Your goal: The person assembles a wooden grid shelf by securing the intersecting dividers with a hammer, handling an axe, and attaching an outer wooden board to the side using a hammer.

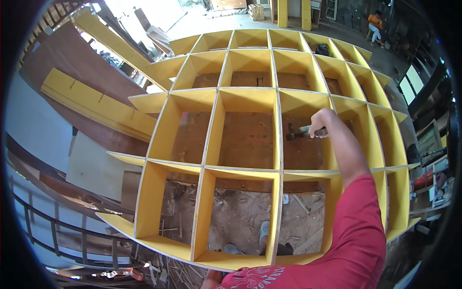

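A large yellow lattice (246, 166) of interlocked boards, with many open square cells, spreads out in front of me. My right arm reaches over it, and my right hand (319, 124) is closed around the handle of a hammer (292, 131). The dark hammer head points left, inside a cell right of the middle, close to that cell's left divider. My left hand (211, 279) shows only in part at the lower edge, beside the lattice's near board; my red shirt covers some of it and its fingers are hidden.
Beneath the far cells lies a brown wooden surface (245, 139); the near cells show dirt ground (240, 216) with wood scraps and my feet. Yellow planks (96, 103) and sheets lean at left. A dark bag (322, 49) sits in a far cell. A person (375, 29) sits at far right.
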Available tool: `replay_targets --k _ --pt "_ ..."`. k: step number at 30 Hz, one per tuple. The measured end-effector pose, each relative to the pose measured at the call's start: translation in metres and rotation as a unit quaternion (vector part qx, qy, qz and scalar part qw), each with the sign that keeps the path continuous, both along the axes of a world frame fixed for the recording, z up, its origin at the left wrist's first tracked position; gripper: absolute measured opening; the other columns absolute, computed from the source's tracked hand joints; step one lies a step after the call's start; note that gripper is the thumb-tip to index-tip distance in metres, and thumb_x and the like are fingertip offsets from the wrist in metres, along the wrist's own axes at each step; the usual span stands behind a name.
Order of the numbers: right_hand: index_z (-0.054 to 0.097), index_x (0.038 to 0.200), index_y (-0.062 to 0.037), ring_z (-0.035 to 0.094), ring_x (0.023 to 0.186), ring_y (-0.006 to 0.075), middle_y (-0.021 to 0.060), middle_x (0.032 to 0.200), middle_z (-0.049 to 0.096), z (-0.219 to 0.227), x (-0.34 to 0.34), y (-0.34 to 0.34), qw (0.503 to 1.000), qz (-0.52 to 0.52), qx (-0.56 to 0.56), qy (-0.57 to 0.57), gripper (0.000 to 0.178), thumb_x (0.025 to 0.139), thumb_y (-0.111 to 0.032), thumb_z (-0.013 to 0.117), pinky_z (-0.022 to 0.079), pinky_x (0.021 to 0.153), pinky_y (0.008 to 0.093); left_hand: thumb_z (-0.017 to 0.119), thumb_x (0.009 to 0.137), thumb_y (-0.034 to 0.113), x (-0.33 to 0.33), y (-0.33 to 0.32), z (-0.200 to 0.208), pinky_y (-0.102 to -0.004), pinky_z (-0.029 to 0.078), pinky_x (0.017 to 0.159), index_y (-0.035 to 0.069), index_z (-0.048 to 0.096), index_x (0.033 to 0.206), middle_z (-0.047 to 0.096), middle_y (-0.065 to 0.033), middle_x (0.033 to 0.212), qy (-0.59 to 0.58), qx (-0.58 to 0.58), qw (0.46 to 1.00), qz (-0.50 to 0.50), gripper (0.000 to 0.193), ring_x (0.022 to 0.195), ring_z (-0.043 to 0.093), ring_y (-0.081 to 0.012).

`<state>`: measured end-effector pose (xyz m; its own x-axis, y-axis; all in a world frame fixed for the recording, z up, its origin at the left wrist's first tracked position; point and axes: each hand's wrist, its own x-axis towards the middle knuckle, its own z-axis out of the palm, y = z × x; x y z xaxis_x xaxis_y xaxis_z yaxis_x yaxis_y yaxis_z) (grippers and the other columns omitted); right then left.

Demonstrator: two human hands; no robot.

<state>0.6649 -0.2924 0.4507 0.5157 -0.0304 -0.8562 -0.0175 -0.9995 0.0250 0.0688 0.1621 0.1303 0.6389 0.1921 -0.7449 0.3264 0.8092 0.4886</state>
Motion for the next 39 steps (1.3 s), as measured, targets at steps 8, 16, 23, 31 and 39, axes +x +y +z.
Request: replay_targets --k 8,16,23,31,39 --pt "0.074 0.079 -0.0005 0.07 0.064 0.0225 0.0095 0.071 0.073 0.102 -0.143 -0.055 0.975 0.071 0.069 -0.201 0.035 0.085 -0.035 0.076 0.057 0.064 0.0391 0.045 0.107 0.056 -0.007 -0.004 -0.023 -0.0559 0.049 0.111 0.014 0.061 0.134 0.068 -0.0121 0.132 -0.008 -0.036 0.999 -0.01 0.052 0.125 0.063 -0.0344" --pt "0.061 0.093 -0.003 0.055 0.064 0.0107 0.0023 0.074 0.059 0.098 -0.334 0.013 0.822 -0.2 0.382 -0.373 0.027 0.086 -0.023 0.078 0.048 0.057 0.0325 0.043 0.108 0.055 -0.069 0.024 -0.048 -0.0563 0.048 0.113 0.015 0.06 0.135 0.068 -0.0114 0.133 -0.041 -0.015 0.996 0.076 0.051 0.127 0.062 -0.0345" --pt "0.063 0.097 -0.0029 0.06 0.061 0.0107 0.0009 0.075 0.061 0.022 -0.418 0.152 0.755 -0.212 0.504 -0.362 0.025 0.09 -0.019 0.081 0.051 0.058 0.0315 0.05 0.106 0.054 -0.088 0.077 0.035 -0.0286 0.038 0.046 0.015 0.069 0.12 0.072 -0.0018 0.091 0.147 0.074 0.986 0.001 0.045 0.047 0.04 -0.0072" --pt "0.064 0.093 -0.0022 0.063 0.061 0.01 0.002 0.075 0.067 0.022 -0.489 0.315 0.746 -0.211 0.559 -0.294 0.026 0.093 -0.023 0.08 0.051 0.056 0.0295 0.066 0.106 0.027 -0.181 0.198 0.1 -0.0235 0.032 0.047 0.005 0.071 0.104 0.069 -0.0021 0.076 0.025 0.313 0.944 0.104 0.023 0.052 0.045 -0.0039" --pt "0.062 0.096 -0.0026 0.065 0.058 0.012 0.0039 0.075 0.068 0.034 -0.521 0.435 0.719 -0.184 0.601 -0.296 0.022 0.097 -0.021 0.074 0.054 0.052 0.0294 0.066 0.107 0.023 -0.205 0.329 0.181 -0.0197 0.032 0.052 0.006 0.07 0.103 0.065 0.0027 0.076 -0.082 0.368 0.901 0.213 0.017 0.058 0.045 -0.0004"
